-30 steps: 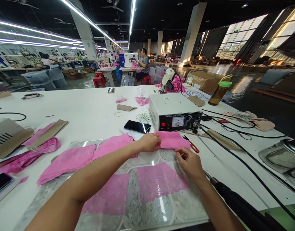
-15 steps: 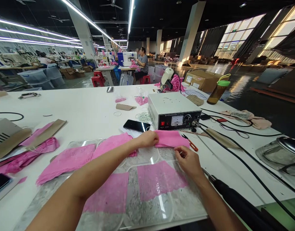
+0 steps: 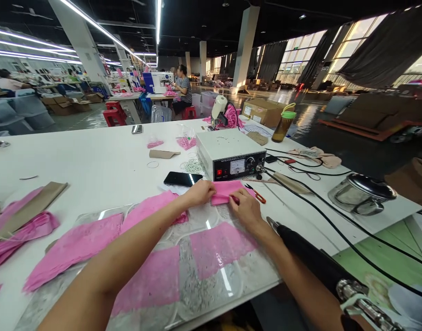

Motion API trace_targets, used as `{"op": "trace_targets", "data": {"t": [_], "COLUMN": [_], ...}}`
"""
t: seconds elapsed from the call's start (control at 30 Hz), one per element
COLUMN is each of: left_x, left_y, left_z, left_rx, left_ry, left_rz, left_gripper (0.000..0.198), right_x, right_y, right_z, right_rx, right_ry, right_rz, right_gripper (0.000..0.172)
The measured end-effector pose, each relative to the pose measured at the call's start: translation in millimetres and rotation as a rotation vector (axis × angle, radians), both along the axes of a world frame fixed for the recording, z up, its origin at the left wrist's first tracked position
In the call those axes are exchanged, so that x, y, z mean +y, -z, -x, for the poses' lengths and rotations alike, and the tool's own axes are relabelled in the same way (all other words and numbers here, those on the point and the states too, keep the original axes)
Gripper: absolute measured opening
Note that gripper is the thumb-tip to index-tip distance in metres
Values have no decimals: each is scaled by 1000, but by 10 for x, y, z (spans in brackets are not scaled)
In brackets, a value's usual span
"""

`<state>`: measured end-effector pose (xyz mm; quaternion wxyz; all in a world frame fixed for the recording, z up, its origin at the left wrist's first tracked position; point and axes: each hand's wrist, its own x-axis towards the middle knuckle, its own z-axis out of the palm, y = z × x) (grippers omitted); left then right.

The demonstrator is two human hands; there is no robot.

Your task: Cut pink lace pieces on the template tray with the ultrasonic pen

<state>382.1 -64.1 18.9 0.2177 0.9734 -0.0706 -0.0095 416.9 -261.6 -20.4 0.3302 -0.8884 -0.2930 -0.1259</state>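
A small stack of pink fabric pieces (image 3: 225,188) lies in front of the white control box, at the far edge of the clear plastic template (image 3: 197,299). My left hand (image 3: 200,192) is closed on the left end of that fabric. My right hand (image 3: 245,207) pinches its near edge, fingers curled together. More pink fabric pieces (image 3: 76,243) lie fanned on the left of the template. Two pink pieces, one of them a scalloped piece (image 3: 219,248), show flat on its near half. Orange-handled thread snips (image 3: 257,193) rest just right of the fabric.
The control box (image 3: 231,154) stands behind my hands, a black phone (image 3: 182,179) to its left. Black cables (image 3: 310,207) run across the right side. A black handheld tool (image 3: 300,253) lies beside my right forearm. A lidded glass mug (image 3: 361,195) stands far right.
The view has swung to the right. My right hand has moved from the fabric's right end toward my left hand and now grips the near edge.
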Motion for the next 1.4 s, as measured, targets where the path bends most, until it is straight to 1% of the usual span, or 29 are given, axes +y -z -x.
{"op": "trace_targets", "data": {"t": [0.17, 0.3, 0.47, 0.57, 0.7, 0.83, 0.93, 1.0, 1.07, 1.17, 1.23, 1.3, 1.4], "left_x": [41, 66, 47, 17, -26, -42, -39, -51, -94, -232, -348, -452, -554], "left_y": [-4, -22, -60, -94, -184, -333, -421, -437, -414, -313, -215, -114, 5], "left_z": [-28, -40, -25, -7, 5, 78, 325, 611, 957, 1445, 1668, 1795, 1857], "left_rx": [26, 69, 104, 105, 63, 15, -8, -18, -17, 12, 20, 14, -5], "left_ry": [-35, -46, -56, -79, -121, -142, -124, -89, -41, 63, 121, 168, 220], "left_rz": [51, 78, 94, 98, 111, 149, 168, 154, 113, 15, -65, -142, -235], "left_gripper": [32, 33, 33, 33, 31, 26, 20, 23, 22, 20, 22, 23, 20], "right_x": [-10, -29, -21, -15, -26, -92, -209, -323, -456, -646, -736, -787, -820], "right_y": [59, 107, 154, 172, 172, 92, 4, -30, -28, 29, 76, 105, 108], "right_z": [-71, -120, -149, -153, -186, -223, -125, 22, 206, 450, 549, 594, 604], "right_rx": [4, 15, 12, -13, -73, -137, -172, -183, -183, -218, -321, -411, -453], "right_ry": [-49, -87, -97, -84, -26, 35, -11, -107, -233, -402, -472, -498, -498], "right_rz": [-30, -32, -36, -58, -90, -127, -141, -126, -95, -27, 28, 59, 80], "right_gripper": [26, 24, 27, 22, 19, 22, 24, 25, 25, 27, 30, 30, 29]}}
